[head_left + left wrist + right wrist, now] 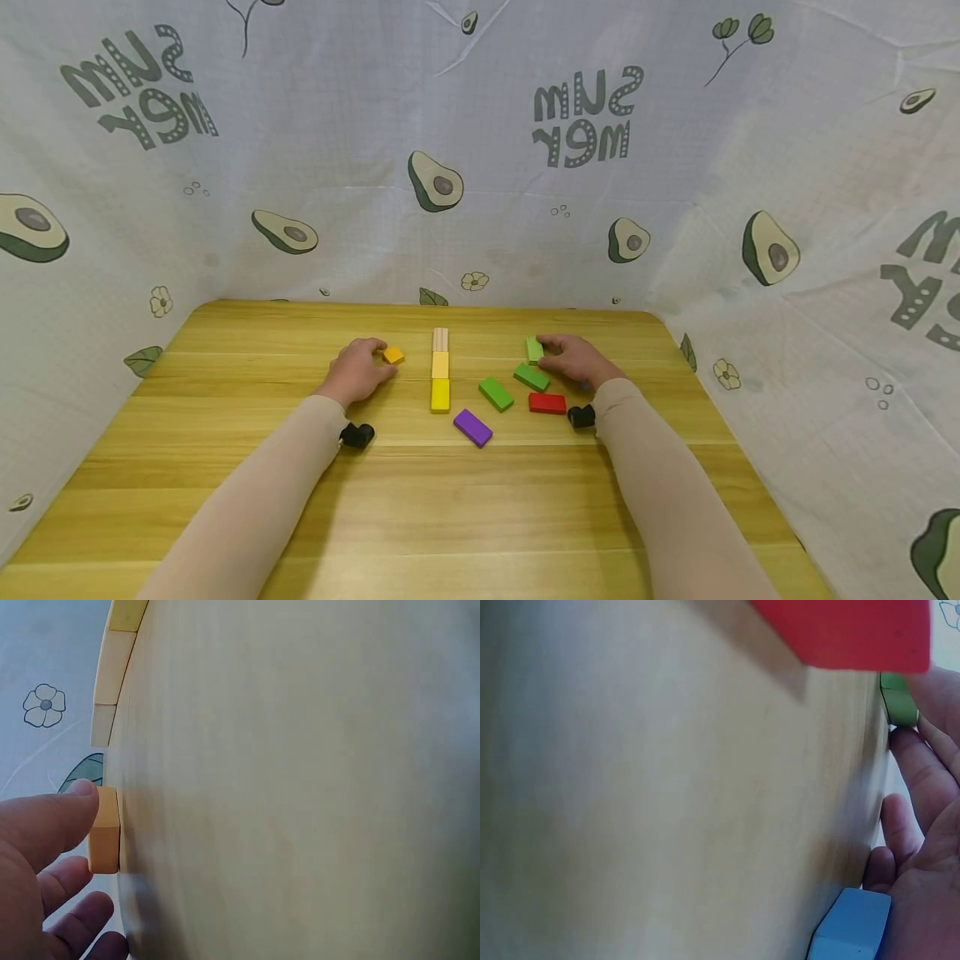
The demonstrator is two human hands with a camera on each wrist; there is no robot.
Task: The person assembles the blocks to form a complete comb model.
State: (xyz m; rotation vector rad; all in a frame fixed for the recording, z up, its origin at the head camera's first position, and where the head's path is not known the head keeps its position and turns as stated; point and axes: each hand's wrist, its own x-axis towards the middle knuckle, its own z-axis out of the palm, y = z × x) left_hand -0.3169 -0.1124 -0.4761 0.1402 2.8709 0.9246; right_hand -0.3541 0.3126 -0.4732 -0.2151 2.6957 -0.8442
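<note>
My left hand (pixel 356 372) pinches a small orange block (pixel 393 356) on the table, thumb on one side and index finger on the other. In the left wrist view the thumb lies against the orange block (pixel 105 831). On the right, my right hand (pixel 579 360) holds a light green block (pixel 534 350) between thumb and fingers; much of it is hidden in the right wrist view. Between the hands, a pale wood block (pixel 440 339), a light orange block (pixel 440 365) and a yellow block (pixel 440 397) form a straight row.
Two green blocks (pixel 532 377), a red block (pixel 547 403) and a purple block (pixel 473 427) lie flat near the right hand. A blue block (pixel 851 922) sits beneath that hand. Patterned cloth (pixel 510 233) hangs behind the wooden table (pixel 465 525).
</note>
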